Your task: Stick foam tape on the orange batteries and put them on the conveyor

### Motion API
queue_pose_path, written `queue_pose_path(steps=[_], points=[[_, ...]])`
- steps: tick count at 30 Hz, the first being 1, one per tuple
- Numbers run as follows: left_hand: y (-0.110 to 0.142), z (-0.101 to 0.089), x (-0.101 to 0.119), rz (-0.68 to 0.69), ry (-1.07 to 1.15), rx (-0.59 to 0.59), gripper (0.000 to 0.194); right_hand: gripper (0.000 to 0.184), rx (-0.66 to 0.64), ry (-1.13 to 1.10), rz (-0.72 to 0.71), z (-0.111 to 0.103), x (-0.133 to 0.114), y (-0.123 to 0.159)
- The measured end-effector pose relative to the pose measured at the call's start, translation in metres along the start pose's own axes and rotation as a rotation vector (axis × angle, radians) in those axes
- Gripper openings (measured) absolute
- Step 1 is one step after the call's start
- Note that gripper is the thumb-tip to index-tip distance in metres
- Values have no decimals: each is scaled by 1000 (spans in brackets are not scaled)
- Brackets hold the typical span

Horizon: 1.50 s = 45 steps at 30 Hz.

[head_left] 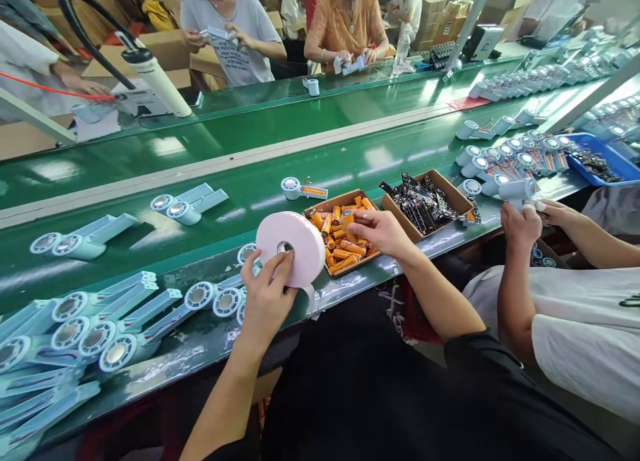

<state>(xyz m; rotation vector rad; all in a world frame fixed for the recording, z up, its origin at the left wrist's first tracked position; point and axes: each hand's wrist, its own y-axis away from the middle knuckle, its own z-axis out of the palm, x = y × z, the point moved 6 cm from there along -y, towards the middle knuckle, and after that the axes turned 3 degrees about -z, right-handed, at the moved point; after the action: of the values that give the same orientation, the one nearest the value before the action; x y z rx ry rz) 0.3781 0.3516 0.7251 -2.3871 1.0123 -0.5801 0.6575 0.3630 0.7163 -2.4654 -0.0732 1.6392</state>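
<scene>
My left hand [267, 298] is closed on a large white roll of tape [306, 251], with fingertips at its centre hole. The roll stands tilted at the table's near edge. My right hand [387, 233] pinches an orange cylindrical battery [349, 225] above an open cardboard box [344, 269]. That box is filled with more orange batteries [350, 248]. Behind it lies a light-blue handheld fan body [291, 186] with an orange battery in its handle. Several similar fan bodies [200, 294] lie left of the roll, a few partly hidden by my left hand.
A second cardboard box [463, 204] holds black circuit boards. The green conveyor [250, 161] carries pairs of fan bodies [183, 208]. At right, a co-worker's hands [523, 222] hold a fan body, beside a blue tray [623, 174]. More workers sit opposite. A white fume-extraction nozzle [163, 84] stands far left.
</scene>
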Motion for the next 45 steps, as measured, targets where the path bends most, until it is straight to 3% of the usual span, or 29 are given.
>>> queue_pose_path(steps=[3,9,13,16,18,20,22,24,26,29,31,36,38,42,45], points=[[0,-1,4,14,-75,-18,74,34,-90,-108,-17,4,-13,17],[0,3,10,32,-155,-21,74,29,-127,75,-71,11,-39,26],[-3,-2,12,56,-197,2,75,31,-207,76,-36,11,-36,24],[-8,-5,17,83,-215,13,75,31,-198,-158,35,17,-25,19],[-9,-2,23,62,-242,36,72,37,-78,-410,63,27,-18,17],[-7,5,31,0,-252,67,67,52,157,-635,84,37,-11,20],[-3,16,39,-65,-218,75,62,60,426,-757,100,41,-1,28],[2,26,44,-100,-156,68,60,59,548,-781,112,39,6,35],[3,31,45,-89,-115,49,60,57,422,-743,131,32,8,34],[-4,26,39,-1,-120,-17,62,58,89,-628,160,17,7,28],[-12,18,35,62,-123,-60,66,54,-20,-534,170,4,4,26],[-28,1,36,130,-78,-148,68,44,-74,-365,175,-9,-5,20],[-32,-2,39,138,-103,-148,69,49,-48,-404,168,-10,-4,20],[-37,-5,43,138,-168,-72,65,62,124,-555,144,-15,5,22],[-43,-5,45,135,-115,-142,61,59,92,-537,149,-14,8,23]])
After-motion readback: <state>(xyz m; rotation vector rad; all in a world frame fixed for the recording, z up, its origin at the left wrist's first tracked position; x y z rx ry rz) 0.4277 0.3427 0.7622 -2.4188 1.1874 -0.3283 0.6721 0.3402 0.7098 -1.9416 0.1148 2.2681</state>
